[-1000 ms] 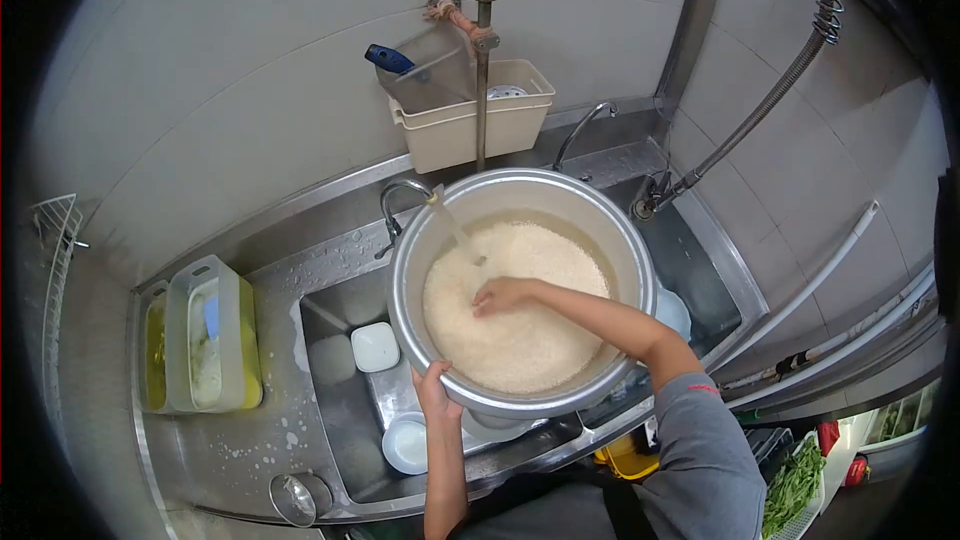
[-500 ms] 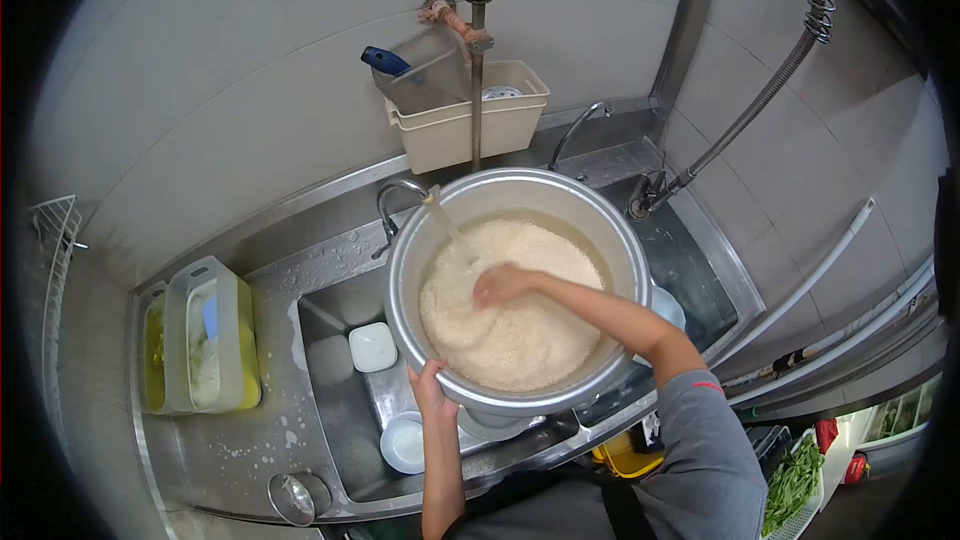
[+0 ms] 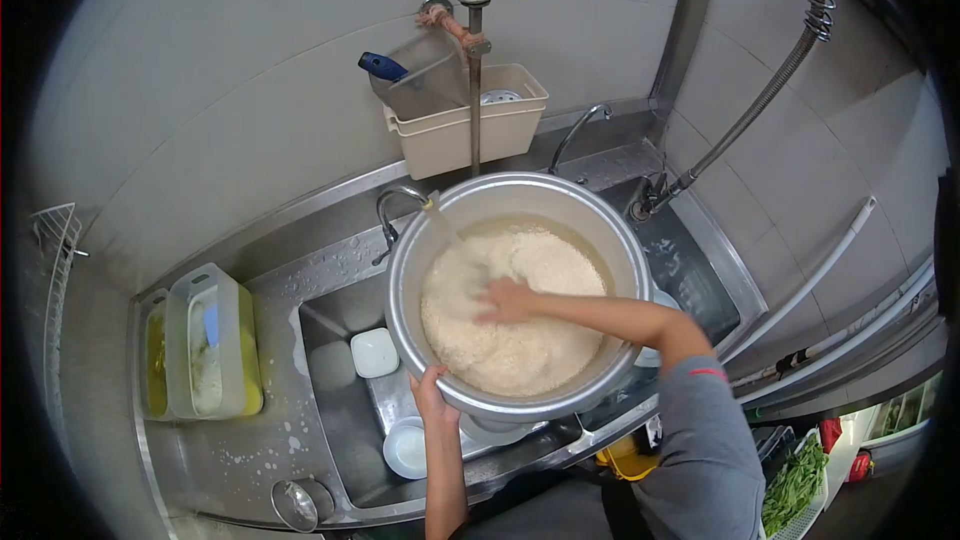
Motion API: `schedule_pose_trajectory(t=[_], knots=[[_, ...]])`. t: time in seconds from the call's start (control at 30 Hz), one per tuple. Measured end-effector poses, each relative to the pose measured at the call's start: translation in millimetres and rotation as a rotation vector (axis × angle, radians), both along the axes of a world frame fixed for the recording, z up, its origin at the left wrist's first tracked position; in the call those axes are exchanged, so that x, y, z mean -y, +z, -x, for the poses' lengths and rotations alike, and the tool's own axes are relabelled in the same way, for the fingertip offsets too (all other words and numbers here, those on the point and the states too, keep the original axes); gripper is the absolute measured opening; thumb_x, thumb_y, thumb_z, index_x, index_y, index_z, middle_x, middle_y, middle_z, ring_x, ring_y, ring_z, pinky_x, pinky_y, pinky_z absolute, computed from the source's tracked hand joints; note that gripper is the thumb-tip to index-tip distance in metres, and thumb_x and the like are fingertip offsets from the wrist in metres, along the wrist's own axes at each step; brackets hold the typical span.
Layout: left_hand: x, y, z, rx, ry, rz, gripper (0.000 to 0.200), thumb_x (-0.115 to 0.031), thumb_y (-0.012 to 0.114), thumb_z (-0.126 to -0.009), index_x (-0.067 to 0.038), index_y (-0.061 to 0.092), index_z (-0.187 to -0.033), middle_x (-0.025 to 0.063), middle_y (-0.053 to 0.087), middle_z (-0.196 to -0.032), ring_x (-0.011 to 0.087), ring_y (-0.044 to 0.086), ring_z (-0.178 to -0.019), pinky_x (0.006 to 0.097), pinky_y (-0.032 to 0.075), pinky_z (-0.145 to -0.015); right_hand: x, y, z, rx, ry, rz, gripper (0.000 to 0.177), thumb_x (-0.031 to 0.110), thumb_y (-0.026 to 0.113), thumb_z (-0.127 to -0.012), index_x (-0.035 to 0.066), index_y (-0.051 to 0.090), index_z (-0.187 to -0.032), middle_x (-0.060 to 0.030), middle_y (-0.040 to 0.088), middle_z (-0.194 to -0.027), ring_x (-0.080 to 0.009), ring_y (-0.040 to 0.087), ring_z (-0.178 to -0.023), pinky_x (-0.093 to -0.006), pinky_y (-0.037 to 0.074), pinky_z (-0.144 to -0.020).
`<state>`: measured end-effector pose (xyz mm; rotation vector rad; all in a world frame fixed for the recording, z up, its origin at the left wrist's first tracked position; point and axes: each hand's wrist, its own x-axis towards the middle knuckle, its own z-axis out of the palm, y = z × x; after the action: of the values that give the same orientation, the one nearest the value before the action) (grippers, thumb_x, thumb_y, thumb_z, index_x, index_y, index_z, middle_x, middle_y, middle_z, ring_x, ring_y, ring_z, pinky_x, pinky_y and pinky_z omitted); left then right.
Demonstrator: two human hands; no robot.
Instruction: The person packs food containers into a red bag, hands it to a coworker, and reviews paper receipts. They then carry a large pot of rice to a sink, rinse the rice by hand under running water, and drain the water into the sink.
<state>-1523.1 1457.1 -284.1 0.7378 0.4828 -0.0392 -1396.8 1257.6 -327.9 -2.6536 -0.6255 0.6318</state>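
A large round metal pot point(image 3: 610, 375) rests over the sink divider and holds pale rice point(image 3: 530, 350) under cloudy water. My left hand point(image 3: 434, 395) grips the near-left rim of the pot, its fingers over the edge. Inside the pot, my right hand point(image 3: 508, 301) lies on the rice with its fingers spread and somewhat blurred. Water runs from a curved faucet point(image 3: 403, 189) at the pot's back left and falls just beyond my right fingertips.
In the left basin are a white square dish point(image 3: 374, 353) and a round white bowl point(image 3: 407, 447). Clear containers with yellow liquid point(image 3: 247, 350) stand on the left counter, near a metal cup point(image 3: 302, 503). Behind the pot is a beige bin point(image 3: 470, 140). A spring hose point(image 3: 765, 95) hangs right.
My right hand has moved slightly right and its fingers have spread over the rice. My left hand stays on the rim.
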Motion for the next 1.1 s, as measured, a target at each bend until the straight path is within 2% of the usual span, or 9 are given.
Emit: schedule_pose_trajectory(t=[0.17, 0.37, 0.47, 0.53, 0.6, 0.73, 0.87, 0.97, 1.1], knots=[[0.7, 4.2, 1.1, -0.021, -0.004, 0.012, 0.057, 0.004, 0.046, -0.063, -0.004, 0.036, -0.119, 0.0151, 0.045, -0.108, 0.0302, 0.049, -0.099, 0.0409, 0.044, -0.083, 7.2, 30.1, 88.9, 0.313, 0.397, 0.239, 0.068, 0.053, 0.063, -0.066, 0.042, 0.035, -0.127, -0.0175, 0.0, -0.142, -0.0566, 0.009, -0.121, -0.071, 0.034, -0.073], [-1.4, 0.6, 1.7, -0.038, -0.02, -0.023, 0.058, 0.004, 0.046, -0.063, -0.004, 0.036, -0.119, 0.0147, 0.045, -0.108, 0.0292, 0.049, -0.098, 0.0395, 0.043, -0.083, -21.8, -19.2, 16.0, 0.324, 0.383, 0.372, 0.07, 0.054, 0.064, -0.062, 0.04, 0.039, -0.126, -0.0165, 0.001, -0.142, -0.0534, 0.018, -0.12, -0.0672, 0.033, -0.081], [-0.7, -2.8, 0.4, -0.028, -0.018, -0.024, 0.058, 0.004, 0.047, -0.063, -0.004, 0.036, -0.119, 0.0142, 0.045, -0.107, 0.0285, 0.049, -0.097, 0.0382, 0.042, -0.083, -20.1, -54.5, -37.0, 0.414, 0.25, 0.401, 0.074, 0.064, 0.059, -0.06, 0.028, 0.046, -0.124, -0.0165, 0.024, -0.138, -0.0431, 0.035, -0.117, -0.0631, 0.03, -0.087], [-1.8, -6.2, 1.8, -0.022, -0.015, -0.031, 0.056, 0.003, 0.047, -0.064, -0.004, 0.037, -0.118, 0.0138, 0.046, -0.106, 0.0283, 0.049, -0.096, 0.0382, 0.042, -0.082, -18.9, -28.8, -68.9, 0.078, 0.22, 0.601, 0.081, 0.072, 0.052, -0.059, 0.016, 0.054, -0.117, -0.0147, 0.049, -0.121, -0.0326, 0.046, -0.111, -0.0614, 0.026, -0.09], [-2.7, -10.4, 0.7, -0.02, -0.019, -0.034, 0.052, 0.001, 0.048, -0.064, -0.003, 0.039, -0.115, 0.0135, 0.048, -0.105, 0.0285, 0.05, -0.095, 0.0391, 0.043, -0.082, 1.0, -11.6, -72.1, 0.177, 0.155, 0.72, 0.078, 0.072, 0.05, -0.062, 0.012, 0.057, -0.112, -0.0142, 0.058, -0.107, -0.0299, 0.05, -0.107, -0.0584, 0.03, -0.088], [0.2, -5.1, -0.1, 0.009, 0.019, -0.004, 0.05, 0.002, 0.048, -0.064, -0.001, 0.04, -0.114, 0.0137, 0.049, -0.103, 0.0279, 0.051, -0.094, 0.0382, 0.043, -0.082, 59.4, -15.6, -64.1, 0.16, -0.259, 0.356, 0.06, 0.056, 0.054, -0.071, 0.01, 0.057, -0.11, -0.0159, 0.054, -0.113, -0.0298, 0.049, -0.108, -0.0441, 0.037, -0.09], [-0.3, -12.5, 0.5, 0.039, 0.014, -0.012, 0.051, 0.002, 0.047, -0.064, -0.002, 0.039, -0.115, 0.0141, 0.048, -0.105, 0.028, 0.051, -0.095, 0.0376, 0.043, -0.083, 73.6, -39.1, -26.4, 0.094, -0.357, 0.066, 0.055, 0.049, 0.059, -0.07, 0.009, 0.058, -0.107, -0.0168, 0.053, -0.112, -0.0322, 0.05, -0.104, -0.037, 0.041, -0.087], [-1.5, -11.7, 0.2, 0.043, 0.017, 0.002, 0.052, 0.004, 0.047, -0.064, -0.001, 0.039, -0.115, 0.0141, 0.048, -0.106, 0.0276, 0.051, -0.095, 0.0367, 0.043, -0.083, 60.0, 10.3, -18.4, -0.486, 0.127, 0.057, 0.052, 0.043, 0.064, -0.068, 0.008, 0.059, -0.106, -0.0172, 0.051, -0.112, -0.0331, 0.051, -0.1, -0.0375, 0.041, -0.087], [2.1, 3.0, 2.6, 0.016, 0.031, 0.007, 0.051, 0.005, 0.048, -0.063, 0.001, 0.04, -0.114, 0.0139, 0.048, -0.104, 0.027, 0.051, -0.093, 0.0352, 0.043, -0.081, 60.1, -55.5, -92.4, 0.2, -0.099, -0.258, 0.047, 0.038, 0.065, -0.068, 0.011, 0.06, -0.106, -0.0168, 0.05, -0.112, -0.0329, 0.051, -0.099, -0.0381, 0.04, -0.088]])
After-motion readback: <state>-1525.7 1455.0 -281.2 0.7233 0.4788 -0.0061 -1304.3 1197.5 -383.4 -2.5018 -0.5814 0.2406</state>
